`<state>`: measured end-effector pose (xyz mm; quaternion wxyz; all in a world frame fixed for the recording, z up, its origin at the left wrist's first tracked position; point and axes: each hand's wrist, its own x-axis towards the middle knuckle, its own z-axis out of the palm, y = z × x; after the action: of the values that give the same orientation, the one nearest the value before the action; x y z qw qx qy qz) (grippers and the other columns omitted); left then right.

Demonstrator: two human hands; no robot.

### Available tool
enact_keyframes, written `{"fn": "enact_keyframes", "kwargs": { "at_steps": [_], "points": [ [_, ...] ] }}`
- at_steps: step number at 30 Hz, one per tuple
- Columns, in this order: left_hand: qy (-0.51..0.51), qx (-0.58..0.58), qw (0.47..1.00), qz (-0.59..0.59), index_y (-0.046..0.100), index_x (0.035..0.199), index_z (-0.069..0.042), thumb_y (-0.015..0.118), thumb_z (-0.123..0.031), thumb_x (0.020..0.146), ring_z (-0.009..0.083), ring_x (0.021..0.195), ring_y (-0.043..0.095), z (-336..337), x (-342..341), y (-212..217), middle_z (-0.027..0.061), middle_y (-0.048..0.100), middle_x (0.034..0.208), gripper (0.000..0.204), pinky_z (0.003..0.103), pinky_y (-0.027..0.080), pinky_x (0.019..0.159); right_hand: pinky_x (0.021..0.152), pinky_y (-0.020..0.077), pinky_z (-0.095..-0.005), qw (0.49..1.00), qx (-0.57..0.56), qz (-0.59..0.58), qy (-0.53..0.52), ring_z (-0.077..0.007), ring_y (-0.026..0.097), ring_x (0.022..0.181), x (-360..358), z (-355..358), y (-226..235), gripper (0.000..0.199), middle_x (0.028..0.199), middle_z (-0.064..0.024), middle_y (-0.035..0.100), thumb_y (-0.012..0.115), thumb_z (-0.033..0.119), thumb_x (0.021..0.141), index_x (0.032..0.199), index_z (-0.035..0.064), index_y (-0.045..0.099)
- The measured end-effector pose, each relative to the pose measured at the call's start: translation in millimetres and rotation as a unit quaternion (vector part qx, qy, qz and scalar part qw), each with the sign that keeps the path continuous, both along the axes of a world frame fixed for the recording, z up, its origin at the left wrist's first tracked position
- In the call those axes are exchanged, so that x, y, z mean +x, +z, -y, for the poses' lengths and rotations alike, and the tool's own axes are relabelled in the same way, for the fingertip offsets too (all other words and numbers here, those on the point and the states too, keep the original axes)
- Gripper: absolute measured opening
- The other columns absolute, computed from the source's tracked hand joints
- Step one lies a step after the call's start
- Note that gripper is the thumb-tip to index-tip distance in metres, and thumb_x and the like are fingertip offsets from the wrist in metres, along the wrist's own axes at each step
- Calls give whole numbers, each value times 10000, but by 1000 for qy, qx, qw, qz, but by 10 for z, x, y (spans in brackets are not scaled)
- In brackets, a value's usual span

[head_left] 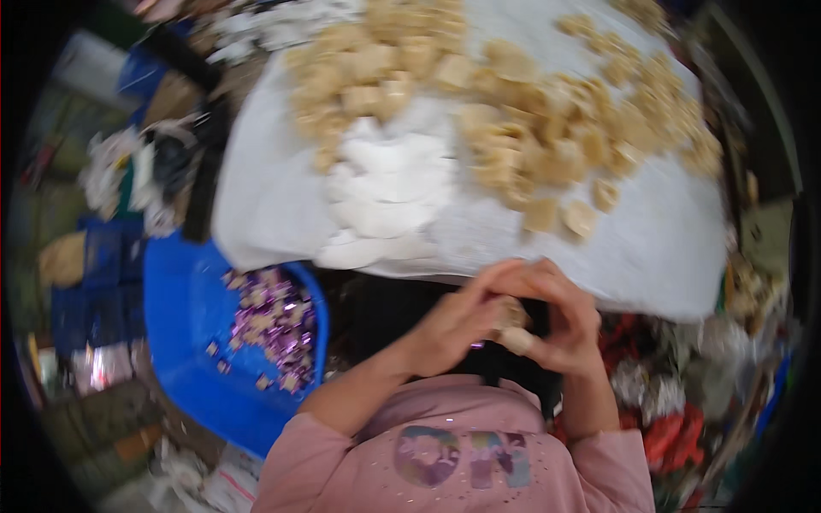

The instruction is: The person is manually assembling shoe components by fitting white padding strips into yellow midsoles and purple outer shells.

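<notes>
Close to my body, just off the table's near edge, my left hand [457, 325] and my right hand [571, 329] meet with their fingertips together. Between them is a small tan, translucent-looking piece [510, 313], partly hidden by the fingers and blurred. Both hands are closed around it. A white-covered table [650, 256] lies beyond the hands. On it are many loose tan, ring-like and cup-like pieces [556, 111], and a stack of flat white pieces [389, 184] sits nearer on the left.
To my left stands a blue plastic basin [184, 316] holding shiny purple and beige small pieces [278, 329]. Blue crates [98, 282] are farther left. Crumpled plastic bags and red material [676, 440] lie on the right. More white pieces [274, 30] are at the far left.
</notes>
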<state>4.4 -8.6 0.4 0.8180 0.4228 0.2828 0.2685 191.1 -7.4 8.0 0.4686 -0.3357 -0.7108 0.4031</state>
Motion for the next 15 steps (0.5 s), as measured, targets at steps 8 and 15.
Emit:
{"fn": "enact_keyframes", "kwargs": {
  "at_steps": [8, 15],
  "points": [
    [156, 137, 977, 37, 185, 1410, -39, 360, -215, 977, 87, 730, 426, 197, 201, -78, 33, 440, 886, 499, 239, 395, 667, 878, 414, -360, 998, -19, -27, -54, -238, 481, 997, -126, 159, -211, 487, 1060, -114, 519, 702, 356, 807, 1164, 77, 527],
    [200, 187, 956, 108, 107, 1418, -31, 343, -432, 984, 111, 676, 470, 223, 388, -45, 84, 478, 939, 636, 245, 418, 615, 663, 484, -299, 924, -294, -244, 1, -185, 557, 809, -78, 43, -236, 320, 965, -130, 552, 624, 337, 876, 866, 30, 533]
  ]
}}
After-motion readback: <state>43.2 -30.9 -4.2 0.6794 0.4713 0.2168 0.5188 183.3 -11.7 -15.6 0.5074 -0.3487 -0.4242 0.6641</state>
